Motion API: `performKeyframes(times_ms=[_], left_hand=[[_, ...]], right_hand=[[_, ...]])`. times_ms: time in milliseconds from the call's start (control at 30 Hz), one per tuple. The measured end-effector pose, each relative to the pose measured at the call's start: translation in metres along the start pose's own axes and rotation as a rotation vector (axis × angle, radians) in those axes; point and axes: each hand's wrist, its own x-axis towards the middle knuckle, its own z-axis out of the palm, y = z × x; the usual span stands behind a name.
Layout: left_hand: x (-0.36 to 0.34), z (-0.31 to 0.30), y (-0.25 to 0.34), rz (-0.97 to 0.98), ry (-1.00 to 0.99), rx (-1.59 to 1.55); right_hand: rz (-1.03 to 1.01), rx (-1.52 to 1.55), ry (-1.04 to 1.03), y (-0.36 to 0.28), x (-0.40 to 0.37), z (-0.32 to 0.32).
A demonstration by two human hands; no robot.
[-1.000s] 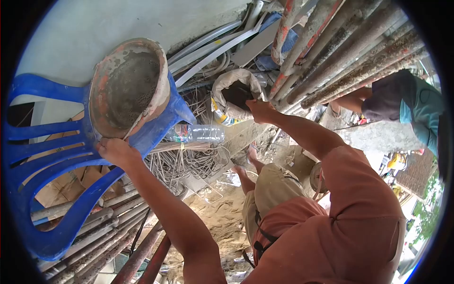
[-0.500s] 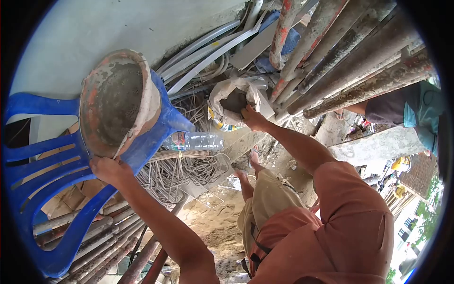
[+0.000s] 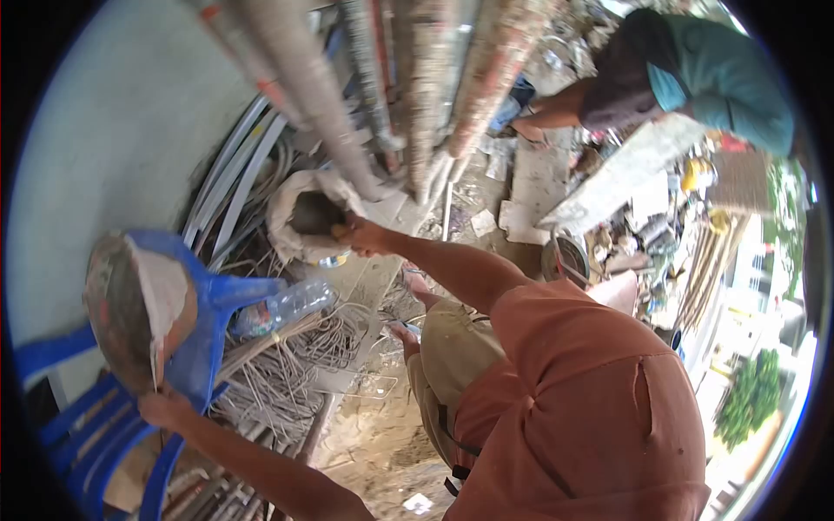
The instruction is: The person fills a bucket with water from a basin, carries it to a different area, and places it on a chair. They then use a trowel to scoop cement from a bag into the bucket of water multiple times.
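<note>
At the lower left, my left hand (image 3: 167, 410) is closed at the rim of a bucket (image 3: 178, 300), around what looks like its thin handle. The bucket is crusted with dried cement and holds grey wet mix (image 3: 117, 304). It stands on the seat of a blue plastic chair (image 3: 208, 326). My right hand (image 3: 360, 234) is closed at the opening of a pale bag (image 3: 282, 213) with dark grey material inside. Something small and brownish shows by its fingers; what it is I cannot make out.
Several dirty metal pipes (image 3: 426, 95) lean above the bag. A plastic bottle (image 3: 300, 304) and bent metal rods (image 3: 287, 373) lie beside the chair. Sand (image 3: 373, 451) covers the ground. A bent-over person in a teal shirt (image 3: 730, 74) is at the upper right, near rubble and a board (image 3: 617, 178).
The view has turned right, so bucket, chair and bag appear further left. The co-worker shows more fully. Both my hands stay at the bucket and the bag.
</note>
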Motion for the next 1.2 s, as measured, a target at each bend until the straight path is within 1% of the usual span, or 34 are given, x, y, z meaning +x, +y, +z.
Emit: performKeyframes(times_ms=[33, 67, 100, 167, 200, 233, 267, 333, 367, 400, 433, 467, 500, 533, 600, 633, 667, 700, 733, 800, 867, 900, 933, 967, 1033, 1133, 1167, 1200], left_hand=[[0.003, 0.012, -0.013, 0.117, 0.176, -0.029], [0.003, 0.004, -0.006, 0.100, 0.170, 0.013], [0.005, -0.006, -0.002, 0.085, 0.168, 0.058], [0.013, 0.022, -0.019, 0.109, 0.129, 0.072], [0.014, 0.017, -0.014, 0.141, 0.199, 0.021], [0.011, 0.008, -0.009, 0.169, 0.266, -0.026], [0.015, 0.004, -0.005, 0.199, 0.284, -0.038], [0.021, 0.000, 0.001, 0.041, 0.085, 0.051], [0.030, 0.020, -0.011, 0.051, 0.101, 0.037], [0.045, 0.057, -0.031, 0.047, 0.110, 0.086], [0.057, 0.076, -0.037, 0.043, 0.118, 0.135], [0.052, 0.058, -0.024, 0.052, 0.132, 0.122], [0.036, 0.014, 0.002, 0.007, 0.053, 0.082], [0.029, -0.015, 0.022, -0.044, -0.029, 0.043], [0.026, -0.015, 0.018, 0.058, -0.015, 0.073], [0.022, -0.024, 0.023, 0.022, 0.009, 0.050], [0.020, -0.026, 0.026, 0.019, 0.004, 0.093], [0.018, -0.030, 0.028, 0.016, -0.001, 0.137], [0.015, -0.033, 0.030, 0.014, -0.006, 0.181], [0.021, -0.016, 0.023, -0.046, -0.193, 0.141], [0.034, 0.085, -0.016, -0.137, -0.110, -0.007], [0.040, 0.131, -0.033, -0.178, -0.064, -0.082], [0.031, 0.122, -0.035, -0.177, -0.085, -0.023], [0.023, 0.112, -0.036, -0.174, -0.107, 0.037], [0.014, 0.061, -0.016, -0.088, -0.162, 0.251], [0.012, 0.023, 0.024, -0.044, -0.157, 0.280], [0.012, 0.016, 0.032, -0.043, -0.147, 0.275], [0.012, 0.010, 0.035, -0.044, -0.141, 0.274]], right_hand=[[-0.035, 0.029, 0.005, -0.002, -0.011, 0.001], [-0.066, 0.056, 0.027, -0.010, -0.028, 0.003], [-0.091, 0.098, -0.017, -0.004, -0.027, 0.001], [-0.172, 0.134, 0.015, -0.008, -0.040, 0.003], [-0.181, 0.163, 0.048, -0.010, -0.046, 0.001], [-0.174, 0.163, 0.015, -0.011, -0.053, 0.001], [-0.170, 0.160, -0.019, -0.013, -0.063, 0.000], [-0.194, 0.163, -0.003, -0.020, -0.086, 0.001], [-0.209, 0.140, -0.008, -0.023, -0.096, 0.001], [-0.224, 0.148, 0.008, -0.015, -0.092, 0.002], [-0.237, 0.152, 0.026, -0.014, -0.100, 0.000], [-0.230, 0.149, 0.036, -0.015, -0.107, -0.001], [-0.226, 0.144, 0.041, -0.017, -0.113, -0.002], [-0.217, 0.156, 0.044, -0.017, -0.116, -0.003], [-0.207, 0.143, 0.078, -0.014, -0.124, -0.004], [-0.240, 0.176, 0.022, -0.004, -0.115, -0.008], [-0.250, 0.175, -0.016, -0.003, -0.111, -0.009], [-0.206, 0.143, 0.009, -0.014, -0.123, -0.009], [-0.231, 0.061, 0.037, -0.021, -0.133, -0.008], [-0.247, 0.084, -0.012, -0.021, -0.131, -0.008], [-0.250, 0.079, -0.065, -0.024, -0.134, -0.014], [-0.246, 0.128, -0.102, -0.020, -0.133, -0.016], [-0.242, 0.180, -0.130, -0.019, -0.132, -0.017], [-0.237, 0.161, -0.142, -0.023, -0.133, -0.017], [-0.224, 0.186, -0.168, -0.029, -0.139, -0.018], [-0.219, 0.064, -0.063, -0.039, -0.149, -0.016], [-0.202, 0.072, -0.076, -0.036, -0.146, -0.018], [-0.203, -0.016, -0.034, -0.044, -0.155, -0.018]])
